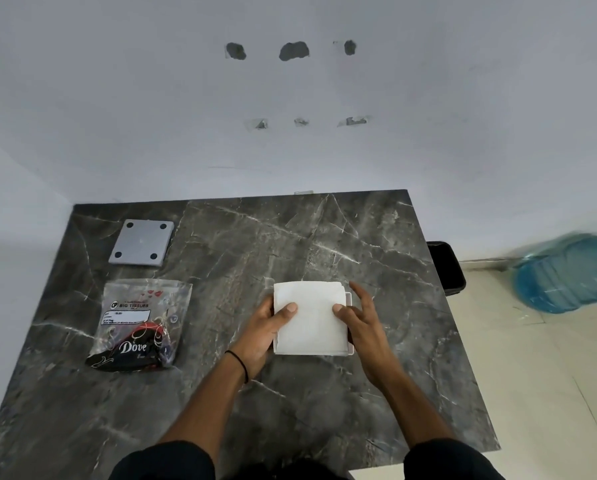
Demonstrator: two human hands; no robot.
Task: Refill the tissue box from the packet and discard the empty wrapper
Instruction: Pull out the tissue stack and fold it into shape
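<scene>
Tissues (310, 317) between hands, wrapper (141, 323) left, lid (141, 242) beyond

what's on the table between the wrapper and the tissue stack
Only the left hand, gripping the stack; otherwise bare table beside the wrapper, per the head view.

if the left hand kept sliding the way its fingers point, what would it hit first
The left hand points rightward across the tissue stack, so it would likely meet the right hand first.

— Table (220, 393) contents?
— Tissues (310, 317) lay on the box (349, 299), right of centre, a hand at each side. Wrapper (141, 323) lay left; lid (141, 242) behind it.
— Beyond the table?
— Bin (446, 268) stood right.
</scene>
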